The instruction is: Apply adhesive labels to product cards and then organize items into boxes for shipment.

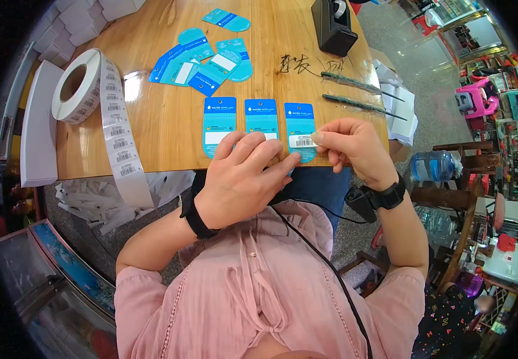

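White barcode sticker (301, 142) is pinched pretty neatly in the right hand (359, 149), thumb against finger, right over the rightmost blue tag (299, 118) on the tabletop (178, 140). That tag's lower end is touched by the left hand (238, 175); whether anything's gripped under there can't be told, tbh.

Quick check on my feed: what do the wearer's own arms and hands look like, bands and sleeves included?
Both the left hand and right hand are ungloved. A black band circles the left wrist; a black strap with a dark, boxy piece is on the right, a thin black cable running close by. Short pink sleeves leave the forearms bare.
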`<move>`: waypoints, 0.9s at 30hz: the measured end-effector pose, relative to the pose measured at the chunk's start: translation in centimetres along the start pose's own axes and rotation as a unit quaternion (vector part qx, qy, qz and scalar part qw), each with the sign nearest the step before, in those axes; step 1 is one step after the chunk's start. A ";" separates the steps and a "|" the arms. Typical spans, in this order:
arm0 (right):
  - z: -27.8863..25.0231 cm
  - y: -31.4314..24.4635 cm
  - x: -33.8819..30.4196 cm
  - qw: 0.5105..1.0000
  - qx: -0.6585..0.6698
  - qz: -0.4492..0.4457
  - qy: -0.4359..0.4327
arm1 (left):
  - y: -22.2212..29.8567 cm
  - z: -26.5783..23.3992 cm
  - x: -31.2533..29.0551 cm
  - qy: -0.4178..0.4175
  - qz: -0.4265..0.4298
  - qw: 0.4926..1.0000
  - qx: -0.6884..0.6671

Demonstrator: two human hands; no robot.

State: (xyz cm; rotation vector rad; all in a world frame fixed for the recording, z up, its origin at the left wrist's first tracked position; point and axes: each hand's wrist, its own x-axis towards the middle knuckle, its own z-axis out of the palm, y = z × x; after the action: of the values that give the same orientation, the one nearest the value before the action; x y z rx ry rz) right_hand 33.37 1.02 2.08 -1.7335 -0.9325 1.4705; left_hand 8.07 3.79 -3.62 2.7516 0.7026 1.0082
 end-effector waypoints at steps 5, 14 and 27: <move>0.2 0.0 0.0 1.000 -0.010 -0.008 0.006 | 0.0 -0.1 0.0 0.001 0.001 1.000 -0.001; 0.5 0.4 0.1 0.999 -0.024 -0.023 0.018 | 0.0 -0.1 0.1 -0.005 0.002 1.000 0.004; -0.4 0.5 0.3 0.999 0.047 -0.005 0.004 | 0.2 0.1 0.1 -0.006 0.002 1.000 0.004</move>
State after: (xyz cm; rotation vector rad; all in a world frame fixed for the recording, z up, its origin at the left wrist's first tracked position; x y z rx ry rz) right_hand 33.88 0.94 1.55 -1.6635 -0.8527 1.4755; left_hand 8.29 3.61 -3.58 2.7647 0.7008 0.9925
